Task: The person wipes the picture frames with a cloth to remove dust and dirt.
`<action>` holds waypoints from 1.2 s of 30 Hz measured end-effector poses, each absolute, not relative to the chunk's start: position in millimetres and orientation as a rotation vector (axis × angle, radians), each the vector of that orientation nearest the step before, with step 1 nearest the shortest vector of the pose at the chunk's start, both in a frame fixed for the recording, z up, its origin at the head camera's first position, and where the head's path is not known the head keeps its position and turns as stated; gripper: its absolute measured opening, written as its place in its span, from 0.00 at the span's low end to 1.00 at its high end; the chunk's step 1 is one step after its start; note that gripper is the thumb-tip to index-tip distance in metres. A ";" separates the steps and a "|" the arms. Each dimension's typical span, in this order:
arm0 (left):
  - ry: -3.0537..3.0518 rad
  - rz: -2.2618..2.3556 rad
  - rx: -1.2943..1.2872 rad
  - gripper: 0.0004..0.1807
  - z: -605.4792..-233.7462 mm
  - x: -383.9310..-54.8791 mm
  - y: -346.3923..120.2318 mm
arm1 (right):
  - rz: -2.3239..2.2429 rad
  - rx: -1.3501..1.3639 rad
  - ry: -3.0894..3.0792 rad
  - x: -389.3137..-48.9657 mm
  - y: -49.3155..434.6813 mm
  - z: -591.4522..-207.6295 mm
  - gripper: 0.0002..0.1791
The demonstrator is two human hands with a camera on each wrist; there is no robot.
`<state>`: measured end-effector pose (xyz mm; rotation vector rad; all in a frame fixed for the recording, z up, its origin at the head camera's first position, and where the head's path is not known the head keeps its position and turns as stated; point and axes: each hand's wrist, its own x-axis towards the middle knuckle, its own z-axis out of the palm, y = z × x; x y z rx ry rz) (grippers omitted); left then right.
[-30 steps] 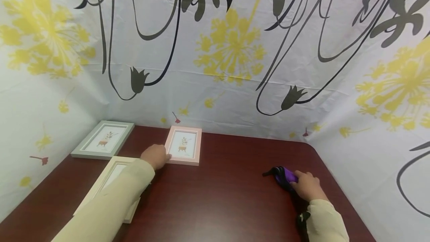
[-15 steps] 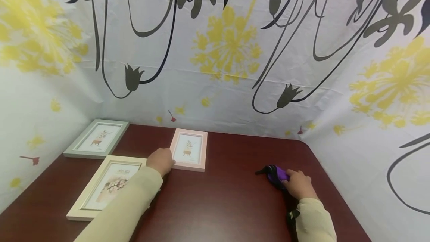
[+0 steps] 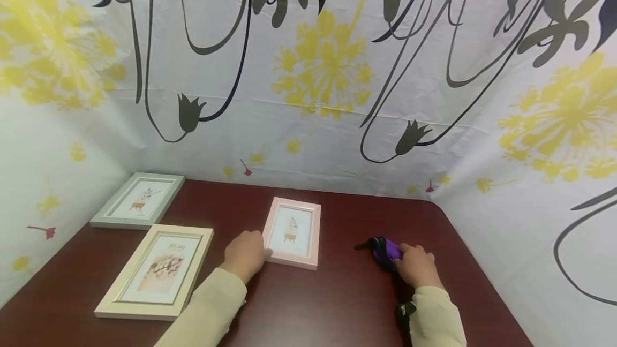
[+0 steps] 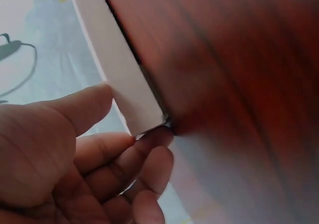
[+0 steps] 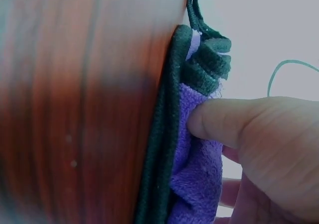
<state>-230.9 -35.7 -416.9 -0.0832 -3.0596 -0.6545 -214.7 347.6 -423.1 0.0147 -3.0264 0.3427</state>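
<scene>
In the head view my left hand holds the lower left edge of a pink photo frame that lies face up on the table. The left wrist view shows the thumb on one side of that frame's pale edge and the fingers curled at its corner. Over on the right, my right hand holds a folded purple cloth with black trim on the tabletop. In the right wrist view the thumb presses on the purple fuzzy cloth, and a thin black loop sticks out at its end.
A cream photo frame lies at the left front, just left of my left forearm. Behind it, a pale green photo frame lies near the back left corner of the dark red table. A patterned white sheet surrounds the table.
My left hand has brought the pink photo frame rightward and nearer to me, uncovering the cream frame. My right hand and the purple cloth have shifted slightly left.
</scene>
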 end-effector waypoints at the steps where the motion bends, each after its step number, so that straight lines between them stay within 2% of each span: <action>1: -3.062 -0.650 -0.079 0.17 -416.5 -225.7 -32.7 | 0.344 0.020 -3.028 -214.5 347.2 -422.9 0.11; 9: -3.066 -0.685 -0.150 0.15 -408.6 -192.3 -28.6 | 0.381 0.051 -3.043 -214.7 350.1 -421.4 0.16; 14: -3.006 -0.883 -0.283 0.11 -399.3 -208.6 -47.8 | 0.383 0.099 -3.048 -217.8 349.3 -421.1 0.18; 17: -3.004 -0.945 -0.402 0.24 -403.0 -224.6 -54.5 | 0.389 0.102 -3.056 -218.0 348.4 -421.1 0.20; 22: -3.075 -0.974 -0.519 0.34 -425.1 -235.6 -58.8 | 0.417 0.104 -3.076 -214.2 347.1 -422.1 0.21; 27: -3.040 -1.067 -0.626 0.34 -436.7 -235.8 -58.5 | 0.387 0.118 -3.072 -209.1 348.8 -423.2 0.21; 36: -3.057 -1.033 -0.674 0.32 -431.1 -235.3 -63.1 | 0.386 0.143 -3.062 -214.6 347.2 -421.2 0.20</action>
